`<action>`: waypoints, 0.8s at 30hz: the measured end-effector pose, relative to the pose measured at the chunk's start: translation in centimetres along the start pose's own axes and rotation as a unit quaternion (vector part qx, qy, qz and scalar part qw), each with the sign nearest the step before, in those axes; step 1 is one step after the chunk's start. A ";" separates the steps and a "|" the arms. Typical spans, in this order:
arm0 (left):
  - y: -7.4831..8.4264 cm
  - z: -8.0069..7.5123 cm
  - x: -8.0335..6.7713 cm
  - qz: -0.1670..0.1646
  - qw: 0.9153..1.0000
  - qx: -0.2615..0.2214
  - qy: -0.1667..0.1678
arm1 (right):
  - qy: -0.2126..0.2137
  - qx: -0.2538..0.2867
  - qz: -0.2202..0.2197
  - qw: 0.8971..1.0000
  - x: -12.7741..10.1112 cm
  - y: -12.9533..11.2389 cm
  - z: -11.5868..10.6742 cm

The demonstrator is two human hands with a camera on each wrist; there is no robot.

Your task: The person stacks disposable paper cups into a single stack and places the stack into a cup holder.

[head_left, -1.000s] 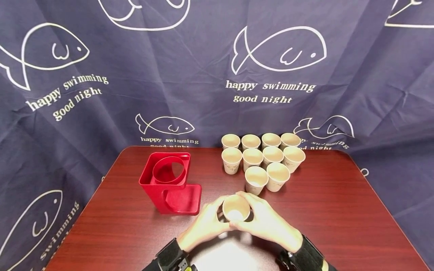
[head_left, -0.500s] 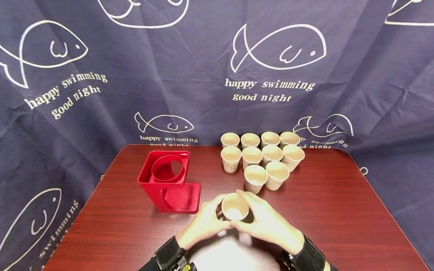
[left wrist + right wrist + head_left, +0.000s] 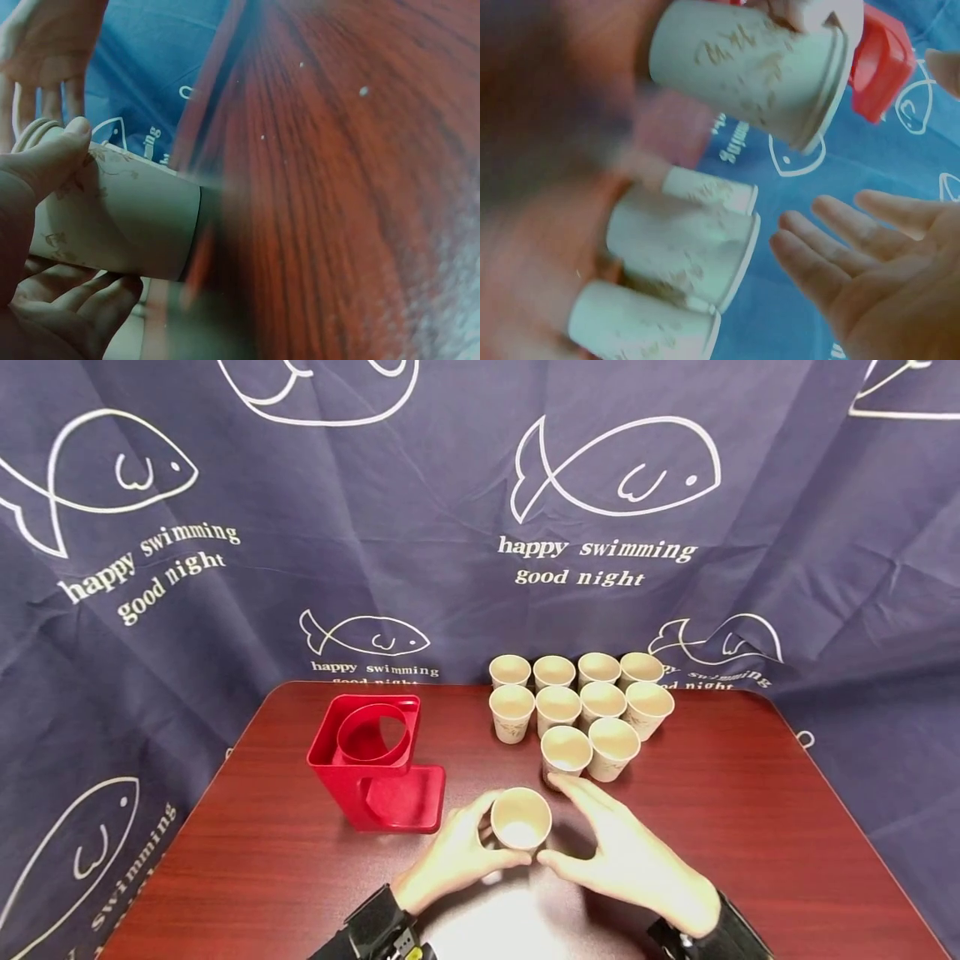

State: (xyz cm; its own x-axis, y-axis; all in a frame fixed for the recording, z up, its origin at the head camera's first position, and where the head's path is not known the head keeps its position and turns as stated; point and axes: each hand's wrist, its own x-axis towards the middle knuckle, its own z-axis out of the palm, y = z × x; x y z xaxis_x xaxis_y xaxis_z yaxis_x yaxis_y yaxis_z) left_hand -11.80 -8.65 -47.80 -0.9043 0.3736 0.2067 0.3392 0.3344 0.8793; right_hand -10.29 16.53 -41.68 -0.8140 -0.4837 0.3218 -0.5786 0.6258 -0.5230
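Observation:
A pale paper cup [image 3: 521, 818] with a small plant print stands upright near the front middle of the table in the head view. My left hand [image 3: 459, 852] grips it from the left, thumb on the near side and fingers behind. In the left wrist view, more than one rolled rim shows at the top of the cup [image 3: 142, 214], like nested cups. My right hand [image 3: 630, 860] is just right of the cup, off its wall, with fingers and thumb spread. The right wrist view shows the right hand [image 3: 885, 277] holding nothing, palm facing the cup [image 3: 742, 75].
Several matching paper cups [image 3: 558, 708] stand in rows at the back right; the nearest, a cup [image 3: 566, 752], is close to my right fingertips. Left of my hands stands a red plastic holder [image 3: 348, 789] with a ring on top. A blue curtain [image 3: 450, 510] hangs behind the table.
My right hand has let go of the cup and moved a little to the right, its fingers spreading. My left hand keeps its grip, and the cup stays in place.

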 end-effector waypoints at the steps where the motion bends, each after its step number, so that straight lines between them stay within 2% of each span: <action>1: 0.0 0.0 0.0 0.001 1.000 0.002 0.002 | 0.001 -0.001 0.000 1.000 0.0 -0.1 -0.4; 5: 0.0 0.0 0.0 0.005 1.000 0.003 0.001 | 0.021 -0.015 -0.012 1.000 0.1 -0.2 -1.9; 10: 0.0 0.0 0.0 0.004 1.000 -0.003 -0.002 | 0.069 -0.041 -0.021 0.997 0.4 0.0 -3.8; 16: -0.1 0.0 0.0 -0.001 1.000 0.001 -0.005 | 0.112 -0.063 -0.003 0.992 0.5 1.2 -5.9; 24: -0.1 -0.1 0.0 0.001 1.000 0.002 -0.006 | 0.155 -0.072 0.041 0.985 0.1 3.1 -7.4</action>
State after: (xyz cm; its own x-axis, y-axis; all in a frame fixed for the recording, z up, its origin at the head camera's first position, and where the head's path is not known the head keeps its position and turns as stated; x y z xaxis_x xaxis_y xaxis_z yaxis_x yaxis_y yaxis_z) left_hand -11.88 -8.76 -47.86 -0.9008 0.3838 0.2033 0.3419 0.3380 0.8768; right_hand -12.54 23.01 -37.45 -0.8221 -0.2325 0.5196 -0.4935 0.7461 -0.4470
